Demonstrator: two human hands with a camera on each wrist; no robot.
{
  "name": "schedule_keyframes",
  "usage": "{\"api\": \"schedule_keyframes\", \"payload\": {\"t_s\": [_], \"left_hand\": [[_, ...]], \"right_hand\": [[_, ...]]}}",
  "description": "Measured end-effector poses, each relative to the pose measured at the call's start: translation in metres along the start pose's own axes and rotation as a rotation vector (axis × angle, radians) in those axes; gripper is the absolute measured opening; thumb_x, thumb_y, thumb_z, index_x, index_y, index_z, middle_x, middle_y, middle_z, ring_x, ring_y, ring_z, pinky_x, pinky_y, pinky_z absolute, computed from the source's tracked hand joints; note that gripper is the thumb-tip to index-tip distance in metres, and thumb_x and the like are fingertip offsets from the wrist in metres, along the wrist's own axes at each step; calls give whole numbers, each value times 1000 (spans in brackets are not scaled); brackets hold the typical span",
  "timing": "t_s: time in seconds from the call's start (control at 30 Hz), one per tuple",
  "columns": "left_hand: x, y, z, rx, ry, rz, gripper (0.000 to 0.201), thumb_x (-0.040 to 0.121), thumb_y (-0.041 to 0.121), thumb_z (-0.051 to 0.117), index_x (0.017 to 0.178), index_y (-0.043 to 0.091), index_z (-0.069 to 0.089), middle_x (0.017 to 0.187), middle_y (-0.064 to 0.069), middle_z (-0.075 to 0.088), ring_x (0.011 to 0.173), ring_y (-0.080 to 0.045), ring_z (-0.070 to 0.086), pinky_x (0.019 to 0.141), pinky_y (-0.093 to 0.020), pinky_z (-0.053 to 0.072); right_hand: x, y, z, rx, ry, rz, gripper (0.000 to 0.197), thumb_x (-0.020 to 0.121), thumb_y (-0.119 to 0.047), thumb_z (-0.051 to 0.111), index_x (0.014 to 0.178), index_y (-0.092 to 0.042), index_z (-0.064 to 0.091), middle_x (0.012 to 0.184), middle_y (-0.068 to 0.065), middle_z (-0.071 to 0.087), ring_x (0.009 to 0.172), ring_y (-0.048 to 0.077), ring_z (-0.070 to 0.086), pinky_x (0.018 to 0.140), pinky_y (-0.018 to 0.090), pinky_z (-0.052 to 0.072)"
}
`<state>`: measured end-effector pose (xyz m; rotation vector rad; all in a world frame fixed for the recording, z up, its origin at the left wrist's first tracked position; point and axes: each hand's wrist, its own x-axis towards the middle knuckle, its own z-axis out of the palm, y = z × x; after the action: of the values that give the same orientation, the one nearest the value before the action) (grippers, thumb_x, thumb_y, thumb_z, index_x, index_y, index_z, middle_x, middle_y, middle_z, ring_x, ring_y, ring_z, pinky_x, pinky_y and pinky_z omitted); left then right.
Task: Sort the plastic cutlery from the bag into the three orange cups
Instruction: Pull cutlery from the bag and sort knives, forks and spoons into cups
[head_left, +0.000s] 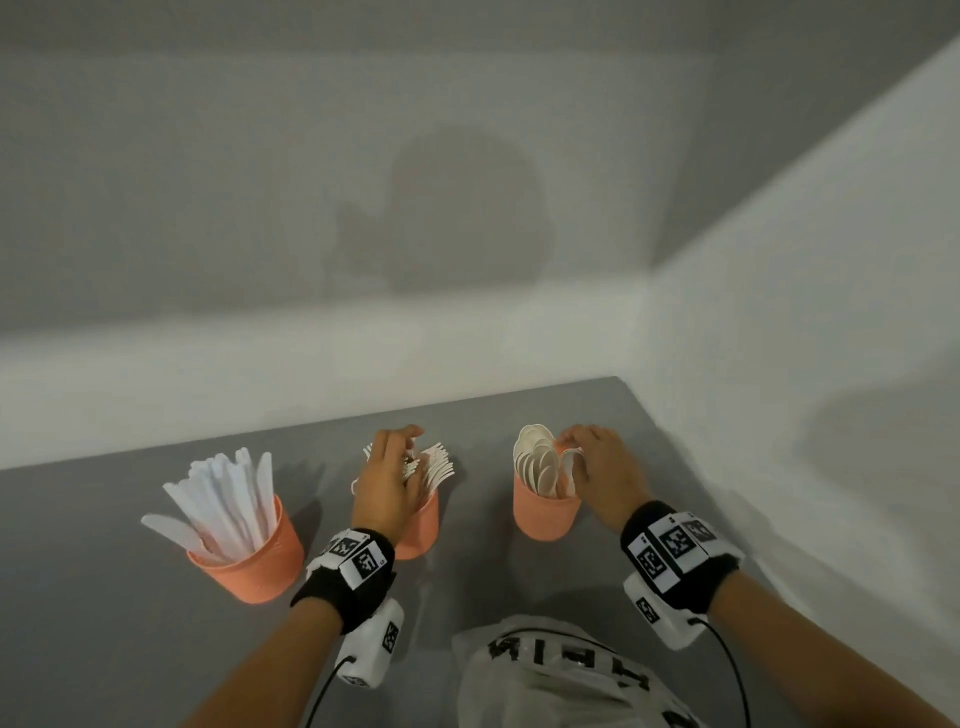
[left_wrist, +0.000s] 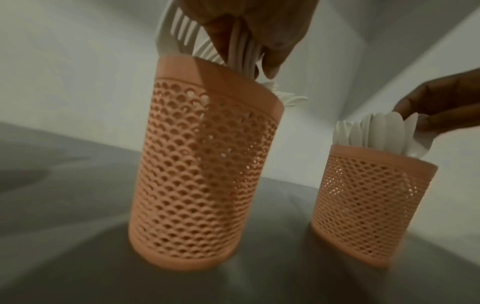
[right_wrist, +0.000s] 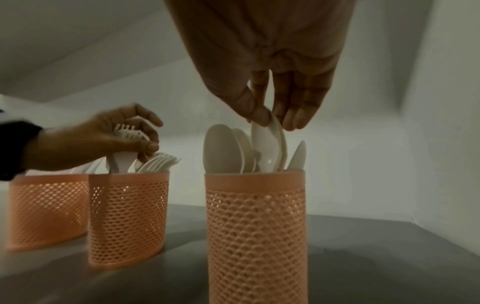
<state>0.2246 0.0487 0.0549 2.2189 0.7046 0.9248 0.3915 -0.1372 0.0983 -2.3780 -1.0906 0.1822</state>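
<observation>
- Three orange cups stand in a row on your grey table (head_left: 104, 649), and all three already hold cutlery: knives (head_left: 223, 499) in the left cup (head_left: 254, 566), forks (head_left: 439, 465) in the middle cup (left_wrist: 205, 164), spoons (right_wrist: 223, 148) in the right cup (right_wrist: 255, 226).
- Most of the sorting looks done to you at this point; each cup holds only one kind, as far as the views show.
- Your bag (head_left: 550, 680) lies near your body, between your forearms. You cannot tell whether any cutlery is left inside it.
- Your left hand (head_left: 387, 486) sits over the middle cup, fingers curled around a bunch of forks whose handles are already down inside the rim.
- Your right hand (right_wrist: 262, 67) hangs over the right cup, thumb and fingertips (right_wrist: 293, 119) pinching the bowl of one spoon (right_wrist: 271, 144), handle down among the others.
- What seems left: let go of both loads, then check the bag for stragglers.
</observation>
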Motion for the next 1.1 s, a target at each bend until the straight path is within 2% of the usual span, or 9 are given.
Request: {"api": "schedule_keyframes", "payload": {"t_s": [0.17, 0.23, 0.37, 0.5, 0.63, 0.8, 0.93, 1.0, 1.1], "left_hand": [[9, -2, -7, 351, -94, 257, 46, 71, -6, 57, 112, 16, 51, 100, -15, 64, 80, -31, 66, 64, -43, 57], [13, -3, -12, 611, -93, 320, 30, 74, 8, 47, 98, 11, 64, 90, -10, 70, 82, -28, 69, 88, -47, 51], [9, -2, -17, 792, -183, 172, 69, 96, 46, 16, 104, 1, 67, 102, -14, 70, 104, -29, 65, 107, -46, 20], [11, 3, -15, 720, -411, 39, 120, 67, 77, -23, 141, 0, 33, 144, -16, 42, 137, -29, 35, 116, -45, 15], [14, 9, -10, 703, -478, -14, 134, 49, 83, -32, 146, 4, 17, 153, -13, 25, 142, -26, 21, 117, -40, 15], [13, 26, -23, 576, -428, -115, 89, 81, 70, 9, 149, 14, -1, 158, -10, 5, 147, -24, 0, 117, -49, -2], [7, 55, -46, 167, -248, 1, 69, 95, 48, 33, 149, 15, 6, 156, -5, 18, 143, -19, 19, 117, -38, 17], [-4, 73, -54, -51, -245, 23, 49, 95, 32, 44, 140, 16, 33, 136, 5, 46, 121, -9, 47, 103, -27, 37], [-31, 92, -60, -226, -374, 35, 14, 90, 11, 54, 94, 24, 58, 92, 15, 62, 78, 4, 59, 73, -13, 43]], "right_hand": [[5, -9, 7, -195, -81, -113, 46, 85, -5, 43, 131, -8, 46, 133, 7, 47, 127, 21, 40, 109, 25, 24], [4, -11, 11, -285, -157, -97, 60, 84, -28, 22, 139, -5, 34, 145, 9, 35, 138, 20, 27, 116, 27, 11], [3, -6, 21, -358, -153, -112, 98, 61, -43, -14, 147, -6, 18, 156, 11, 16, 146, 21, 11, 118, 34, 1], [3, -7, 23, -406, -172, -91, 96, 65, -53, -17, 149, -15, 9, 159, 11, 1, 147, 23, 3, 118, 44, 0], [4, -10, 26, -402, -220, -67, 108, 61, -79, -19, 150, -22, 6, 159, 8, -2, 147, 24, 1, 116, 50, 0], [-1, -19, 7, -178, -180, 4, 71, 93, -59, 25, 150, -24, 4, 159, 6, -2, 147, 23, -4, 116, 48, -5], [-22, -40, -27, 336, -97, -65, 38, 93, -30, 52, 124, -7, 54, 124, 12, 58, 114, 21, 54, 99, 28, 37], [-41, -53, -39, 510, -192, -90, 9, 89, -11, 59, 92, -5, 65, 89, 15, 67, 75, 16, 62, 79, 29, 47], [-76, -62, -45, 458, -477, -105, 14, 86, -8, 60, 73, -12, 63, 74, 13, 68, 61, 17, 62, 64, 28, 50]]}}
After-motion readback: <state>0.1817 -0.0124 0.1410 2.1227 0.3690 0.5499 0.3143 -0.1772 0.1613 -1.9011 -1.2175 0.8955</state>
